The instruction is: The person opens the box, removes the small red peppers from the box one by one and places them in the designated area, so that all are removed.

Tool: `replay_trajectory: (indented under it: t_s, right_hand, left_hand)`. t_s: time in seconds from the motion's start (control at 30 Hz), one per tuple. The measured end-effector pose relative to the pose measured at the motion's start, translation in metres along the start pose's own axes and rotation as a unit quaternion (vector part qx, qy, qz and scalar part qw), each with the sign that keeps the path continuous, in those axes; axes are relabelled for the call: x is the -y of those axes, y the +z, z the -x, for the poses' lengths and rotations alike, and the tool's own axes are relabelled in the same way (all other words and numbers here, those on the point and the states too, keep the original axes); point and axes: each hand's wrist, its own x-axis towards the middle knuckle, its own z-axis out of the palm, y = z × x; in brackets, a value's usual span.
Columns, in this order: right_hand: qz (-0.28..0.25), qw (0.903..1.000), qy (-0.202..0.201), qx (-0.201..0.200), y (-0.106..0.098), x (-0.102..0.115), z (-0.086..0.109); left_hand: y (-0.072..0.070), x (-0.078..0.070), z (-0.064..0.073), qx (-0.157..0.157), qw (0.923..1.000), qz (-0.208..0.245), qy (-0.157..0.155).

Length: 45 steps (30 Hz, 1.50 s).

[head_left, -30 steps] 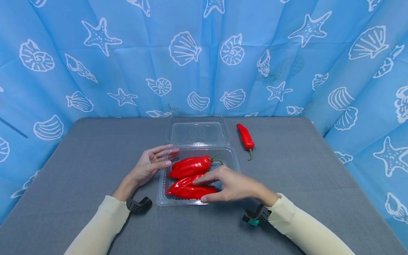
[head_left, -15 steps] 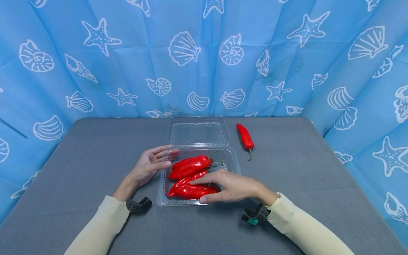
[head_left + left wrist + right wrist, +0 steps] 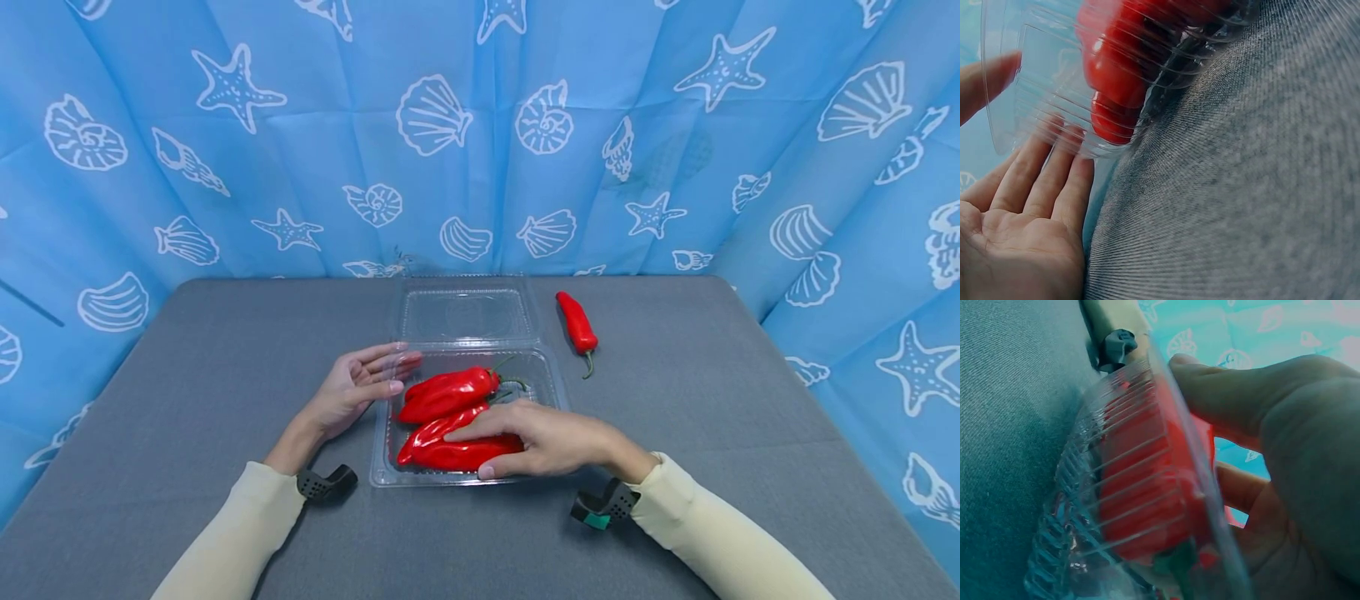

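Observation:
A clear plastic clamshell container (image 3: 420, 481) lies opened on the table, its lid (image 3: 468, 312) folded back. Several red peppers are inside, a rear pepper (image 3: 448, 393) lying behind a front pepper (image 3: 457, 456). My right hand (image 3: 555, 437) holds that front pepper between thumb and fingers, over the container's front right part. In the right wrist view, the clear wall stands before the red pepper (image 3: 1141, 487). My left hand (image 3: 347, 387) rests at the container's left side, its straight fingers (image 3: 1038, 178) touching the clear wall.
One more red pepper (image 3: 576, 323) lies outside, right of the lid, its green stem toward me. The grey table (image 3: 712, 400) reaches back to a blue curtain (image 3: 480, 150) printed with shells and starfish. Each wrist wears a black camera band.
The front pepper has shifted slightly right along with my right hand's fingers. The rear peppers' stems have moved a little. My left hand stays in place.

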Motion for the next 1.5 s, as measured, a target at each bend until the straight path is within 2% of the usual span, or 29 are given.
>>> replay_trajectory:
  t_s: [0.13, 0.23, 0.47, 0.57, 0.83, 0.97, 1.13, 1.3, 1.5]
  right_hand:
    - [-0.003, 0.9999, -0.014, -0.002, -0.001, 0.001, 0.001]
    - [-0.004, 0.9995, -0.023, -0.022, -0.002, 0.002, 0.003]
    - [-0.004, 0.9926, -0.019, -0.12, -0.008, 0.007, 0.009]
    - [-0.004, 0.9877, -0.017, -0.155, -0.013, 0.012, 0.012]
    - [0.037, 0.9702, -0.02, -0.239, -0.035, 0.015, 0.024]
    - [0.065, 0.9579, -0.004, -0.28, -0.05, 0.012, 0.034]
    - [0.082, 0.9376, 0.036, -0.336, -0.069, -0.001, 0.048]
    - [0.087, 0.9136, 0.089, -0.387, -0.087, -0.023, 0.061]
    - [0.075, 0.8789, 0.165, -0.441, -0.099, -0.059, 0.072]
  left_hand:
    - [0.0, 0.0, 0.0, 0.002, 1.0, 0.001, 0.002]
    - [0.0, 0.0, 0.001, 0.003, 1.0, 0.004, 0.002]
    - [0.0, 0.0, 0.001, 0.007, 0.9999, 0.011, 0.005]
    - [-0.001, 0.001, 0.001, 0.009, 0.9998, 0.016, 0.007]
    - [-0.001, 0.001, 0.0, 0.008, 0.9998, 0.017, 0.004]
    - [-0.001, 0.0, 0.0, 0.007, 0.9998, 0.017, 0.002]
    - [-0.001, 0.0, 0.0, 0.006, 0.9998, 0.018, 0.001]
    - [-0.001, 0.0, -0.001, 0.006, 0.9998, 0.021, 0.0]
    - [-0.001, 0.0, -0.001, 0.006, 0.9998, 0.02, 0.002]
